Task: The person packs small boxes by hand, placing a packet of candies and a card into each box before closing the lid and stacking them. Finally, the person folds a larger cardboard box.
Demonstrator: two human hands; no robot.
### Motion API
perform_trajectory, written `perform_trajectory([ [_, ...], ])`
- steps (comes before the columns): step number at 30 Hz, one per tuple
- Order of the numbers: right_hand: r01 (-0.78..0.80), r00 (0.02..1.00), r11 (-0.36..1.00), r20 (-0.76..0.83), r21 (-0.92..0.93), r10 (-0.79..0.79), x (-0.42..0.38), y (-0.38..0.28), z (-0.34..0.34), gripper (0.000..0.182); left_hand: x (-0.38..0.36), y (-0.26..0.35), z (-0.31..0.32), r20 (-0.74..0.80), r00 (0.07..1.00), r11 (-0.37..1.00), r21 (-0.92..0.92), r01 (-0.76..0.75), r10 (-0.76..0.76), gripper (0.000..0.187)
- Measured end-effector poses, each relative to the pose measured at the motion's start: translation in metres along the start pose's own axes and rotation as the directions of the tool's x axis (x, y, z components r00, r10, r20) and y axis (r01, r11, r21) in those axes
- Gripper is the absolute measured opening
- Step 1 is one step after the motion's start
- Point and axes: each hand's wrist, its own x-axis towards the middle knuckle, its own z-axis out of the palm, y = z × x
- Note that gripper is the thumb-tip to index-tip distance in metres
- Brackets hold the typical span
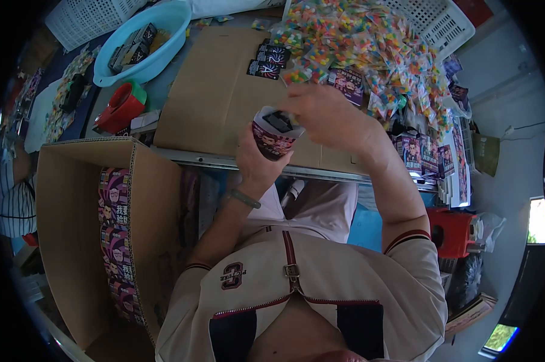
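Cup (272,145), printed, held near cardboard sheet (209,90) | left hand (256,160): wrapped around it | right hand (322,111): fingers curled beside rim, pinch indiscernible from where I stand | black packets (278,122): inside

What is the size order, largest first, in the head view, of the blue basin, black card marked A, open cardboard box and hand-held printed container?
1. Open cardboard box
2. Blue basin
3. Printed container
4. Black card marked A
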Motion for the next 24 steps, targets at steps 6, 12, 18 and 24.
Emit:
perform_trajectory([
  [6, 0.116, 0.975, 0.992, -0.197, 0.052, -0.104, 0.006, -0.013, 0.035, 0.034, -0.005, 0.002, 0.001, 0.011, 0.999, 0.999, 0.02, 0.033, -0.033, 0.107],
  [12, -0.055, 0.784, 0.952, -0.577, 0.301, 0.228, -0.032, -0.007, 0.068, 0.035, 0.001, 0.008, -0.005, -0.01, 0.994, 0.994, -0.014, 0.111, -0.111, 0.108],
  [18, -0.107, 0.624, 0.895, -0.672, 0.432, 0.399, -0.041, -0.022, 0.133, 0.033, 0.005, 0.006, -0.007, -0.039, 0.997, 0.996, -0.057, -0.075, 0.073, 0.1],
  [24, -0.057, 0.733, 0.838, -0.547, 0.543, 0.404, -0.043, -0.016, 0.131, 0.042, 0.02, -0.012, -0.031, 0.025, 0.965, 0.953, -0.163, -0.255, 0.262, 0.063],
])
